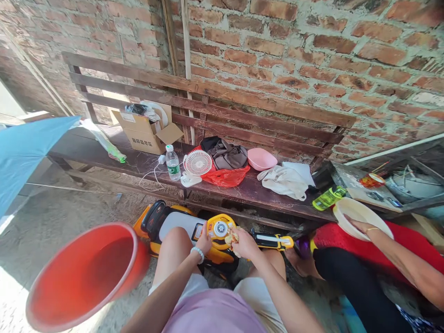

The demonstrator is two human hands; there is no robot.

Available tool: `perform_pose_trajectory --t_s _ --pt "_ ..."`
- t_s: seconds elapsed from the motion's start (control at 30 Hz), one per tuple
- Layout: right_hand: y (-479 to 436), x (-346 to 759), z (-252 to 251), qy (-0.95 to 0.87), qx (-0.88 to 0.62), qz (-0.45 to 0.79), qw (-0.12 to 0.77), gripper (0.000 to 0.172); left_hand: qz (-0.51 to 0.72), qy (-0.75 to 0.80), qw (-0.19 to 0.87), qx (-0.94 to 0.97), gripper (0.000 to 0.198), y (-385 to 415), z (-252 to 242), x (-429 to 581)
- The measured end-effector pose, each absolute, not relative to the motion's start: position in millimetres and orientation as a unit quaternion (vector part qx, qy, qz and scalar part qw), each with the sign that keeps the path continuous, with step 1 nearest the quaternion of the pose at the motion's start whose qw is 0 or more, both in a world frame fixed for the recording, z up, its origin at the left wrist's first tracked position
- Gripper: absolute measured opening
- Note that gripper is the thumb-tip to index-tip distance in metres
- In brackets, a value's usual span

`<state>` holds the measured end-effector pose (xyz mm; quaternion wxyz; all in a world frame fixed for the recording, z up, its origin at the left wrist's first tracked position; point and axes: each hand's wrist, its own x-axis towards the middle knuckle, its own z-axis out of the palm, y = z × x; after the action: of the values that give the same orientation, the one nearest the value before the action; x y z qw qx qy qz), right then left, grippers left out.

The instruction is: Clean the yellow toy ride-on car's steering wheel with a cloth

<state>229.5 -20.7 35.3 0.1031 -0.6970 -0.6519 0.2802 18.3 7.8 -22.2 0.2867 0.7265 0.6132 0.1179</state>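
Note:
My left hand (204, 241), with a pale bead bracelet at the wrist, is closed at the left rim of a yellow steering wheel (227, 221). Whether its fingers grip the rim or something small is hidden. In front of the wheel's lower right, my right hand (245, 244) is closed on a crumpled beige-and-brown piece (232, 237). The wheel belongs to a yellow, black and white ride-on toy (176, 226) in front of my knees. A yellow-and-black arm (272, 240) sticks out at the toy's right.
A dark wooden bench (229, 192) bears a cardboard box (142, 132), water bottle (172, 163), white fan (197, 163), red bag (229, 176), pink bowl (262, 159) and white cloth (286, 182). A red tub (138, 266) stands left. At right, another person's hand (360, 226) holds a cream bowl (381, 226).

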Motion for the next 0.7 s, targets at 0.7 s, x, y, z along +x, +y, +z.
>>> perform_pose_trajectory --t_s 0.7 --pt "-49.4 407.0 7.9 -0.488 -0.869 0.078 0.004 0.041 -0.018 0.536 0.171 0.826 0.075 -22.3 -12.5 36.6"
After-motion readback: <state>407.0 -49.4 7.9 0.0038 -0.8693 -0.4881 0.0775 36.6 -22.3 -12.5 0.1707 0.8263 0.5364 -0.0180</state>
